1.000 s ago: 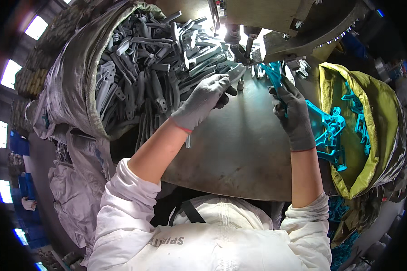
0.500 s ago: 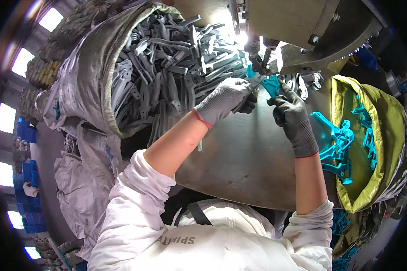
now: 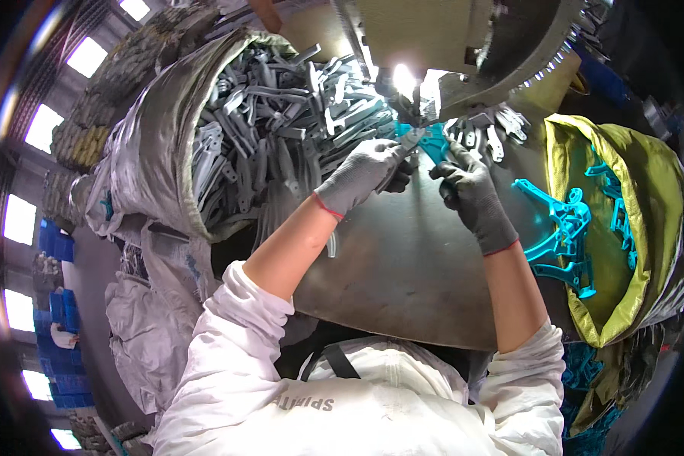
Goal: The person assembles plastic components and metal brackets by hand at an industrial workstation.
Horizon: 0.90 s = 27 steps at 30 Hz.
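Both my hands wear grey knitted gloves and meet at the far side of the metal table, under the machine's lit head. A turquoise plastic bracket (image 3: 434, 144) lies there, held at its right edge by my right hand (image 3: 473, 191), with its fingers curled and the index finger against the part. My left hand (image 3: 366, 175) is closed on a grey lever-like piece (image 3: 412, 138), whose end overlaps the bracket's left side. Most of the grey piece is hidden by the glove. I cannot tell whether the machine's tip touches either part.
A large woven sack (image 3: 156, 144) spills a heap of grey levers (image 3: 266, 129) on the left. A few grey pieces (image 3: 496, 140) lie right of the machine (image 3: 425, 34). Turquoise parts (image 3: 570, 224) hang over the edge of a yellow sack (image 3: 638, 175) on the right.
The turquoise bracket has turned flatter beneath the machine's head, with the grey piece against it. Both hands keep their hold. The whole view has shifted slightly.
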Each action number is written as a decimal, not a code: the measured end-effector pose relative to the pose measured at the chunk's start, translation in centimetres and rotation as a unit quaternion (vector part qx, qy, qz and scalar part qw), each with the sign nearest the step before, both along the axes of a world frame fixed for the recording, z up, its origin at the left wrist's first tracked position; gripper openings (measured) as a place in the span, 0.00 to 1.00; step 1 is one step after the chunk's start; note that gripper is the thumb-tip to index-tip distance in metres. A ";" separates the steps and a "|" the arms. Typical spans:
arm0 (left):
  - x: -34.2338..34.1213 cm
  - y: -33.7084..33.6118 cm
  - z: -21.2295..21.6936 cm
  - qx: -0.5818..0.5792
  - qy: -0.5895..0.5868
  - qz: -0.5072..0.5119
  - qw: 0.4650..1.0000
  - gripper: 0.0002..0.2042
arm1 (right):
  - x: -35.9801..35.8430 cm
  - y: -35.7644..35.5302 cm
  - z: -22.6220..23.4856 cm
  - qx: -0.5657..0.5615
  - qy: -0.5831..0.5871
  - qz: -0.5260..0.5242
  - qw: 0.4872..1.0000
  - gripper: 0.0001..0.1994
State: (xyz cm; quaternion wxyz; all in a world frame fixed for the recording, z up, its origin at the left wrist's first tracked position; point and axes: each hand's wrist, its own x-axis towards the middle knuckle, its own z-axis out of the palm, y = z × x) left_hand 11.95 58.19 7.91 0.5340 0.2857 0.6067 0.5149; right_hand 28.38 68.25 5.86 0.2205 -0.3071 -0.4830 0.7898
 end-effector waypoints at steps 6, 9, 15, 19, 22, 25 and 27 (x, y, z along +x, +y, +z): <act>-0.3 0.1 0.2 -0.029 0.086 -0.016 0.996 0.18 | 0.1 -0.1 -0.2 0.030 0.008 0.006 0.999 0.31; -0.5 0.1 0.2 -0.018 0.035 -0.011 0.999 0.15 | -0.2 -0.3 -0.3 0.028 0.009 -0.003 1.000 0.32; -0.3 0.2 0.5 -0.030 0.061 -0.009 0.998 0.13 | -0.7 0.0 -0.3 0.017 -0.030 0.001 0.999 0.32; 0.0 0.1 0.4 -0.014 0.084 -0.008 0.996 0.14 | -0.4 0.5 -0.2 0.063 -0.025 0.020 0.997 0.32; -0.1 0.0 0.2 -0.016 0.067 -0.003 0.998 0.14 | -0.5 0.6 -0.1 0.062 -0.043 0.029 0.997 0.32; -0.5 -0.1 0.0 0.000 0.096 -0.007 0.995 0.16 | -0.8 0.5 -0.2 -0.002 0.014 0.023 1.000 0.33; -0.4 0.1 -0.2 0.015 0.098 -0.028 0.995 0.18 | -1.0 0.6 -0.3 0.019 0.006 0.040 0.999 0.33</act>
